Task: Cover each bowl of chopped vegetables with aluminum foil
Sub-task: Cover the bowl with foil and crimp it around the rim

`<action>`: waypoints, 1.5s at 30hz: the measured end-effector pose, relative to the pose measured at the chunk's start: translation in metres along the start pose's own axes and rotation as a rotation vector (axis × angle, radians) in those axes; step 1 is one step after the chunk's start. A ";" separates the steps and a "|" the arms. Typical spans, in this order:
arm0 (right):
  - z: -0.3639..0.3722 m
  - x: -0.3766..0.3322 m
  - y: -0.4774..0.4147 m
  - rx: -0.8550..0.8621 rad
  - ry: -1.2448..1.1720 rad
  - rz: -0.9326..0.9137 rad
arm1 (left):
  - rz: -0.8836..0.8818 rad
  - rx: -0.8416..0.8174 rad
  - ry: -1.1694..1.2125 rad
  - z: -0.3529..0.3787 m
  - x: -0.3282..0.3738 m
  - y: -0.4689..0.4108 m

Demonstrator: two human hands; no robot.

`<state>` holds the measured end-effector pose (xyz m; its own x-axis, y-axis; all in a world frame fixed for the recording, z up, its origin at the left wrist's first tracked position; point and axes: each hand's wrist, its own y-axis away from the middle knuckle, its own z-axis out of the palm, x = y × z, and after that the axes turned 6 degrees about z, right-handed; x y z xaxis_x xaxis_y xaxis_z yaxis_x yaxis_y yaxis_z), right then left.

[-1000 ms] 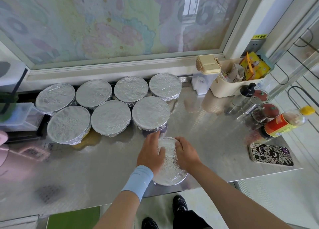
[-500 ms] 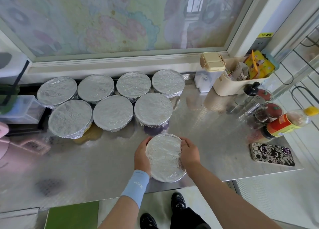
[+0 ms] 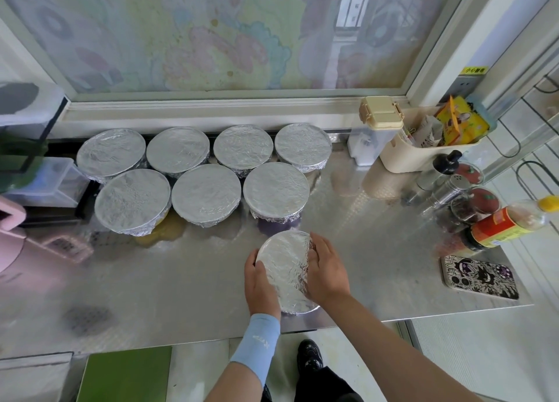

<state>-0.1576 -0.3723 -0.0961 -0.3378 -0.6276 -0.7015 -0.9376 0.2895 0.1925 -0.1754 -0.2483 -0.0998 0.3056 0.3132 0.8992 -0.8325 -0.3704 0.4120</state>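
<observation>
Eighth bowl [image 3: 286, 268] is foil-covered and gripped by both hands, near the front edge of the steel counter [image 3: 151, 280].
L→R: seven foil-covered bowls [image 3: 205, 194] at the back, in two rows, four behind and three in front. left hand [image 3: 260, 283] is curled round the left rim of the eighth bowl, and right hand [image 3: 325, 271] is curled round its right rim, fingers on the foil at the sides. Far right, a sauce bottle [image 3: 502, 224], with a phone [image 3: 479, 277] lying flat in front of it.

Patterned phone [image 3: 479, 276] near counter's right edge, sauce bottle [image 3: 508, 223], shakers [image 3: 447, 189], beige caddy [image 3: 414, 155]
</observation>
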 end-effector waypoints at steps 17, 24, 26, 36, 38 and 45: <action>-0.003 -0.009 0.020 -0.058 0.296 0.069 | 0.207 -0.090 -0.367 -0.003 0.004 -0.026; 0.000 -0.016 0.003 -0.086 0.629 -0.194 | 0.482 0.003 -0.556 -0.004 -0.004 -0.002; 0.003 -0.015 -0.004 -0.192 0.611 -0.271 | 0.463 0.010 -0.516 0.001 -0.012 0.010; 0.007 -0.021 0.010 -0.114 0.568 -0.073 | 0.459 -0.099 -0.560 -0.007 -0.001 -0.031; 0.008 -0.025 0.012 -0.032 0.659 -0.053 | 0.505 -0.075 -0.574 -0.014 0.006 -0.038; 0.013 -0.026 -0.010 -0.155 0.589 -0.222 | 0.289 0.086 -0.259 -0.002 -0.011 -0.006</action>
<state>-0.1386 -0.3493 -0.0881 -0.0819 -0.9645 -0.2510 -0.9764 0.0271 0.2143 -0.1745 -0.2474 -0.1122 0.1800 -0.0419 0.9828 -0.8629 -0.4864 0.1374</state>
